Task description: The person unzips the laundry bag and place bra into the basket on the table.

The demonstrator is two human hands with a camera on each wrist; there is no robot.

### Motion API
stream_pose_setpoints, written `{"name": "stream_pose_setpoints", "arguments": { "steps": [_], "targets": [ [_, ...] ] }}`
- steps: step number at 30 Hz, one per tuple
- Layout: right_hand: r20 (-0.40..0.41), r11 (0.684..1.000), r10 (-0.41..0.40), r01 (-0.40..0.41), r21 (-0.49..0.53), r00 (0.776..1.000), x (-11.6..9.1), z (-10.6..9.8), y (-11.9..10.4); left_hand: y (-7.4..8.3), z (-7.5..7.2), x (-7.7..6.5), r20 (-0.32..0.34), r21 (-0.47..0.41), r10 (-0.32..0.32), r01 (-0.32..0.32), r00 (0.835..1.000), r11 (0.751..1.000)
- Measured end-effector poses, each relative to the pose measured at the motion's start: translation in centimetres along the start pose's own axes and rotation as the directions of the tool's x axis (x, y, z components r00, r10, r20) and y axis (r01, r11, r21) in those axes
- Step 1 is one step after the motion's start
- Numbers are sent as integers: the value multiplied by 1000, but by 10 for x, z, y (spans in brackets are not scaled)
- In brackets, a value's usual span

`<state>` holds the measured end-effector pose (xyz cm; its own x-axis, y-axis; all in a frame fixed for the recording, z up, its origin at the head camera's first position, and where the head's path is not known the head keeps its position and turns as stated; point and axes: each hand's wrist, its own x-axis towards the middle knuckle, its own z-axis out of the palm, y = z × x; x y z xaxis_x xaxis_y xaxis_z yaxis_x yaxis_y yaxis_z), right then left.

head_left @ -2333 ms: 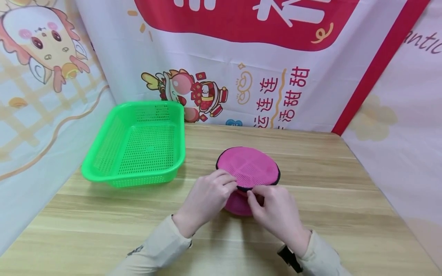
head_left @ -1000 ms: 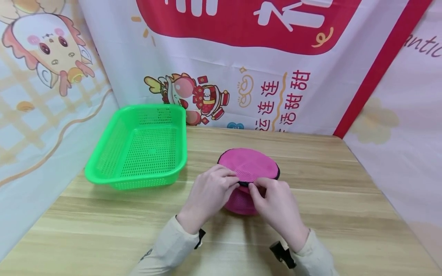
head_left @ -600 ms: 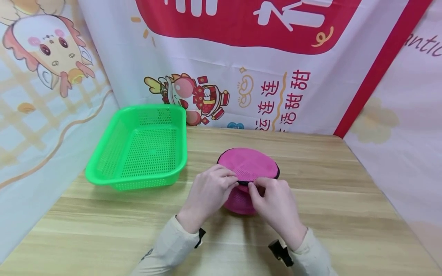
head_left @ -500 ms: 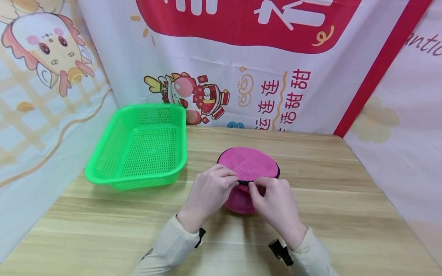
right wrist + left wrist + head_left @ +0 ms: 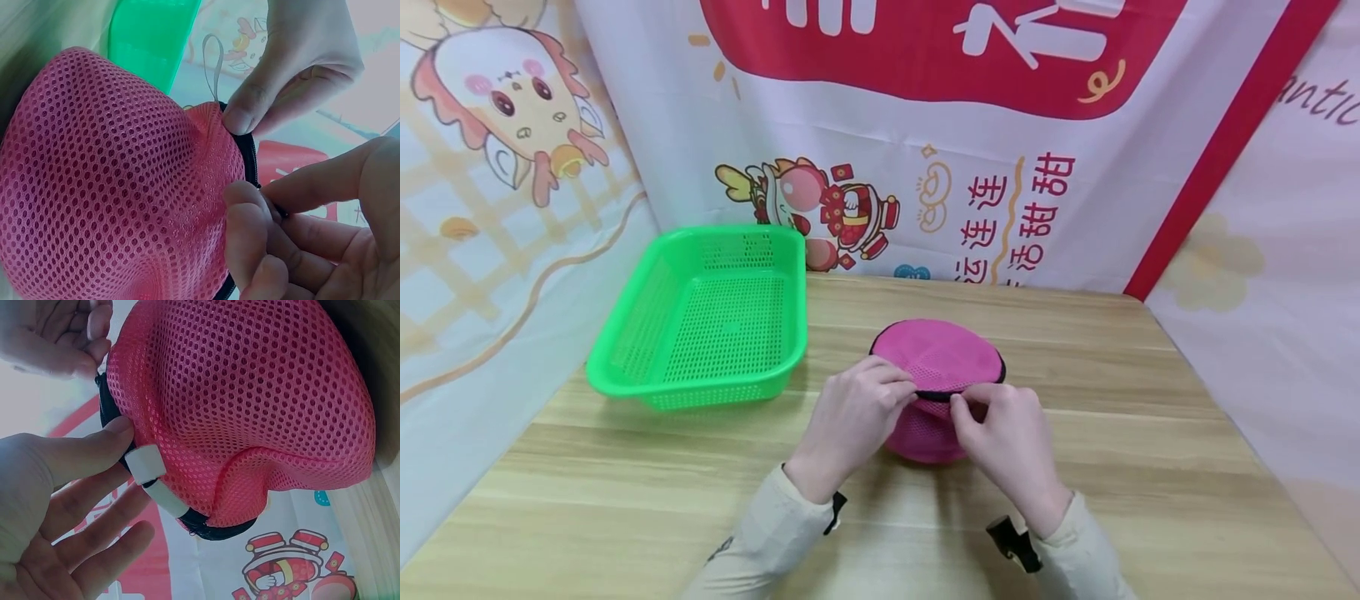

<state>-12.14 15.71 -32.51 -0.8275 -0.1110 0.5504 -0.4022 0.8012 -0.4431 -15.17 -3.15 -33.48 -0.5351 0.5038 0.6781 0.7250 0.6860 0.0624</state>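
A round pink mesh laundry bag (image 5: 942, 354) stands on the table between both hands, with a black zipper (image 5: 248, 161) around its top. My left hand (image 5: 853, 417) pinches the zipper edge on the near left side, thumb against the black trim in the left wrist view. Just to its right, my right hand (image 5: 1011, 437) pinches at the zipper with thumb and curled fingers (image 5: 247, 234). A small dark piece, probably the zipper pull, shows between those fingers in the right wrist view. White tabs (image 5: 146, 464) hang by the left thumb. The bag's inside is hidden.
A green plastic basket (image 5: 797, 333) with perforated walls stands to the left on the wooden table (image 5: 1097, 467). Printed cloth (image 5: 865, 108) hangs behind the table and along both sides.
My right hand has slid a little to the right along the zipper, widening the gap between the hands. The left hand keeps its grip on the bag's edge. The basket stays in place.
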Motion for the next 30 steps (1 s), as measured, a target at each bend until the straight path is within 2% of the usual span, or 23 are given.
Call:
{"name": "stream_pose_setpoints", "arguments": {
  "steps": [5, 11, 17, 24, 30],
  "targets": [
    [15, 1000, -19, 19, 20, 1000, 0, 0, 2, -1, 1, 0, 15, -47, 10, -10, 1000, 999],
    [83, 989, -92, 81, 121, 992, -1, 4, 4, -2, 8, 1, 93, -150, 76, -61, 993, 987],
    [53, 975, -183, 174, 138, 982, -2, 7, 7, -5, 13, 0, 131, -160, 108, -86, 986, 983],
    [63, 975, -159, 147, 164, 985, -2, 5, 8, -6, 16, -1, 197, -164, 110, -78, 974, 983],
    [75, 974, -118, 101, 203, 990, -1, 2, 8, -6, 15, -1, 172, -114, 99, -80, 980, 990]
  ]
}}
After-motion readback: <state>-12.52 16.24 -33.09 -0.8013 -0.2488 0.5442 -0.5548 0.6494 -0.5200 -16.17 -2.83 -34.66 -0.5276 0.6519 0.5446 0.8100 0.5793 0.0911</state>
